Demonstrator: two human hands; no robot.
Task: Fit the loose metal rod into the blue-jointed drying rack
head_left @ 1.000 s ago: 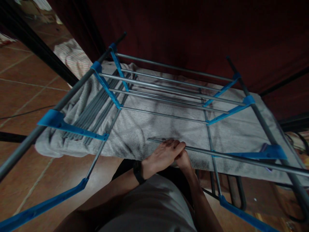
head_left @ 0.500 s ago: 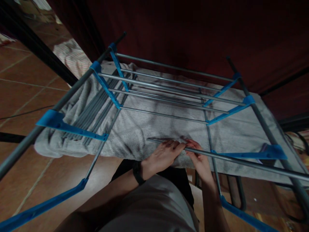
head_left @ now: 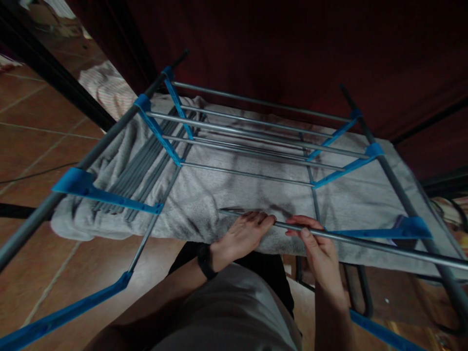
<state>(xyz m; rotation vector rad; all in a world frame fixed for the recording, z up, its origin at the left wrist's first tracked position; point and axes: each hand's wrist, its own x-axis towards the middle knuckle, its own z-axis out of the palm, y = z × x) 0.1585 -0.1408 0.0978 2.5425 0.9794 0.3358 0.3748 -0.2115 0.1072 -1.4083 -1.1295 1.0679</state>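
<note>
The person's left hand (head_left: 243, 234) lies flat, fingers stretched over the free end of a long grey metal rod (head_left: 365, 242), just above the grey towel (head_left: 219, 195). The right hand (head_left: 318, 246) curls around the rod beside it, probably to steady such a long piece near the blue plastic bracket (head_left: 413, 227).

A grey rack (head_left: 75, 181) with blue brackets stands on the tiled floor (head_left: 32, 146). A grey towel (head_left: 226, 195) lies spread over its lower tier, edge to edge.
</note>
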